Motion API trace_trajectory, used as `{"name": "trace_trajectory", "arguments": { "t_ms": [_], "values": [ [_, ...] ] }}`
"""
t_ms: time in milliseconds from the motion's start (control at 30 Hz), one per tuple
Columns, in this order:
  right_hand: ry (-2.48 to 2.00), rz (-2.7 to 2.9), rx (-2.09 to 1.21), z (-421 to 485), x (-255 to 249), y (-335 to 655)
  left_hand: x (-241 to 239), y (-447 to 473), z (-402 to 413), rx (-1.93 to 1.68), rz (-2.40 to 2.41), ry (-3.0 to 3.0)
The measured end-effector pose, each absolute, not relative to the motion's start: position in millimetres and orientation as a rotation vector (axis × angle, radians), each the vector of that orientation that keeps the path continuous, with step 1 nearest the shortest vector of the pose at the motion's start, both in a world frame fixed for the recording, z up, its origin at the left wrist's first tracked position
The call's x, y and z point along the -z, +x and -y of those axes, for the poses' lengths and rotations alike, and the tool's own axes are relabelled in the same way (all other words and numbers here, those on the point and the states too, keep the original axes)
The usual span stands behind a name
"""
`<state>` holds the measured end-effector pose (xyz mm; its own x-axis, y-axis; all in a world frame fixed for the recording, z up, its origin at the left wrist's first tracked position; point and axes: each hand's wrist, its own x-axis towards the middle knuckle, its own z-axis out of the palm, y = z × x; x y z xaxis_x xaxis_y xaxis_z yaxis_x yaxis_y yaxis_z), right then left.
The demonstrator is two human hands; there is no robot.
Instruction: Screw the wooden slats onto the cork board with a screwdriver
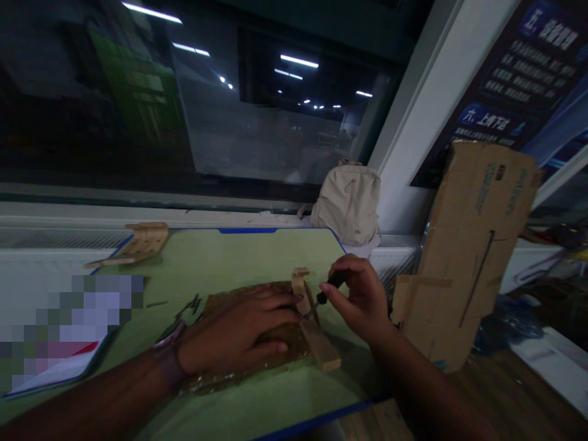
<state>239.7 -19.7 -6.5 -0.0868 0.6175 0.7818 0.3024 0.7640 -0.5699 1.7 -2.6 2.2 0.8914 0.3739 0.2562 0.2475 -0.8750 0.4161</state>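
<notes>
My tabletop is pale green with blue edging. Above the tabletop, my screwdriver handle is black; on it, my wooden strip is tan. Behind: plain beige backpack. Right: brown cardboard, black line, green print.

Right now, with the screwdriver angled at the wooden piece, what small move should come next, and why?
Probably a slight turn of the screwdriver: the right hand grips its handle, its tip appears to meet the wooden piece, and the left hand lies spread alongside, fingers reaching the wood. Exact tip contact is too blurred to confirm.
</notes>
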Motion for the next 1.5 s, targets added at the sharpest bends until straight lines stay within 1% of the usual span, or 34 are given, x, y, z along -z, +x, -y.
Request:
{"name": "trace_trajectory", "arguments": {
  "t_ms": [100,267,400,567,600,667,733,800,933,1033,1233,1400,1500],
  "values": [
    [-0.642,1.766,-0.16,20.7,2.8,244.3,-2.2,1.7,2.3,-0.471,-0.445,2.693],
    [-0.525,2.015,-0.125,32.7,-11.6,242.2,-3.6,1.7,3.1,-0.49,-0.433,2.705],
    [-0.601,2.056,-0.28,34.8,-9.9,236.6,-4.2,2.2,3.5,-0.519,-0.399,2.681],
    [-0.688,1.786,-0.52,25.6,0.5,237.1,-4.7,1.9,3.6,-0.464,-0.435,2.671],
    [-0.709,1.753,-0.501,23.8,1.4,238.2,-4.7,1.7,3.6,-0.458,-0.441,2.674],
    [-0.75,1.742,-0.347,21.2,1.9,240.8,-4.3,1.3,3.4,-0.455,-0.446,2.685],
    [-0.765,1.79,-0.161,20.7,0.4,243.2,-3.5,1.0,3.1,-0.447,-0.453,2.699],
    [-0.722,1.874,-0.083,22.6,-3.2,244.5,-2.6,0.8,2.9,-0.45,-0.455,2.7],
    [-0.569,2.033,-0.124,30.7,-12.0,243.5,-2.2,0.7,2.8,-0.466,-0.425,2.681],
    [-0.554,2.085,-0.216,34.5,-12.7,241.0,-2.9,1.1,2.6,-0.517,-0.383,2.665],
    [-0.631,1.929,-0.412,29.5,-2.1,240.5,-3.3,0.9,1.8,-0.52,-0.367,2.688],
    [-0.675,1.986,-0.185,24.6,-3.8,244.9,-0.6,0.7,0.8,-0.479,-0.397,2.739],
    [-0.674,2.049,-0.138,24.0,-2.9,247.5,0.7,1.2,0.0,-0.488,-0.386,2.757]
  ]
}}
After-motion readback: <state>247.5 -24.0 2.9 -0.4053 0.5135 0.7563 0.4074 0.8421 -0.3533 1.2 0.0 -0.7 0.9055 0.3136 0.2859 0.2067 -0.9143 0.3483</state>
